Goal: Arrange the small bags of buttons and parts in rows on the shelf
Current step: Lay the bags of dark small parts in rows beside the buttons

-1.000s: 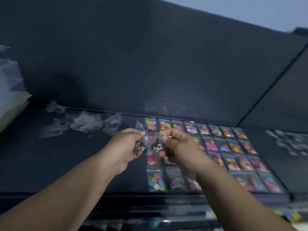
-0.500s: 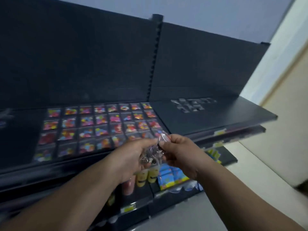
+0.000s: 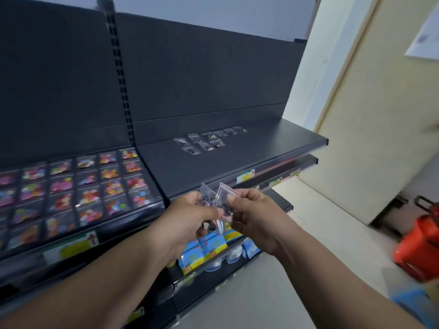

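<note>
A bunch of small clear plastic zip bags (image 3: 213, 205) with dark little parts inside is held in the air between both hands, just in front of the front edge of the dark grey metal shelf (image 3: 273, 148) and not resting on it. The left hand (image 3: 187, 219) curls its fingers around the lower part of the bunch. The right hand (image 3: 256, 214) pinches the top of one bag, the one with a thin red seal strip (image 3: 229, 189), between thumb and fingers, so both hands are closed on the bags. Any print on them is too small to tell.

Toward the back of the shelf's right bay, more clear bags of dark parts (image 3: 209, 138) lie flat in two short rows, well apart from the hands. Left of the slotted upright post (image 3: 121, 74), clear bags of bright multicoloured buttons (image 3: 88, 186) lie flat in close rows.

Green and yellow price labels (image 3: 245, 175) sit on the shelf's front rail – their print is too blurred to read. Below the hands, a lower shelf holds blue and yellow packets (image 3: 202, 254) standing in a row, their wording unreadable. At the far right a blurred red object (image 3: 420, 248) is near the floor, and a white paper sheet (image 3: 425, 36) hangs on the cream wall, its text illegible
</note>
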The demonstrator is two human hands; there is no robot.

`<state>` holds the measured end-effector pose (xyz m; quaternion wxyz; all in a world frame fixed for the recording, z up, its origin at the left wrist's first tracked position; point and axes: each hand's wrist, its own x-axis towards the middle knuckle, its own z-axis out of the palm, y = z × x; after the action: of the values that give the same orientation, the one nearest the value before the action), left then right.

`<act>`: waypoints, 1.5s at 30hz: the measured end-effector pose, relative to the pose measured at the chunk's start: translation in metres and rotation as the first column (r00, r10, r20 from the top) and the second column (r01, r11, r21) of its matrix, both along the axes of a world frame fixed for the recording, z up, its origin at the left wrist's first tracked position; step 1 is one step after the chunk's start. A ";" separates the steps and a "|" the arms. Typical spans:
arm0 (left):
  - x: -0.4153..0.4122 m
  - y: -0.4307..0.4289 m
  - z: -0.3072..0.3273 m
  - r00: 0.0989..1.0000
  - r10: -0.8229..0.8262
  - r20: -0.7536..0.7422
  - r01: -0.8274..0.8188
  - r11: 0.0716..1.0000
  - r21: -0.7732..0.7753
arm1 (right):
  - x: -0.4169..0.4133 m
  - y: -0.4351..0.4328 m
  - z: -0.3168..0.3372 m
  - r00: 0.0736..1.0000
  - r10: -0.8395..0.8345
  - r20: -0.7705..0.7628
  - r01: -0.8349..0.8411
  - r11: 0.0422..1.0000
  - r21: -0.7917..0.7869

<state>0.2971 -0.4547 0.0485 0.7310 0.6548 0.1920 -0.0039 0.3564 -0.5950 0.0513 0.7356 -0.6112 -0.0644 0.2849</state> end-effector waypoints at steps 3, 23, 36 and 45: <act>0.040 -0.004 -0.005 1.000 0.027 -0.001 -0.027 0.998 -0.058 | 0.030 -0.006 -0.002 1.000 -0.003 0.012 0.003 0.999 -0.037; 0.266 0.040 -0.008 0.975 0.163 -0.152 -0.178 0.980 -0.094 | 0.302 0.028 -0.011 0.986 0.052 0.160 -0.005 0.960 -0.281; 0.357 0.025 -0.022 0.839 0.506 -0.199 -0.526 0.848 -0.065 | 0.479 0.058 -0.054 0.936 0.301 0.182 -0.190 0.867 -0.460; 0.368 0.017 -0.029 0.773 0.600 -0.205 -0.619 0.785 -0.037 | 0.502 0.057 -0.055 0.391 0.680 0.620 0.175 0.607 -0.776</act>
<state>0.6648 -0.4378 0.0193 0.7046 0.5157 0.4591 0.1635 0.8583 -0.5378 -0.0033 0.2024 -0.8828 -0.4218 0.0411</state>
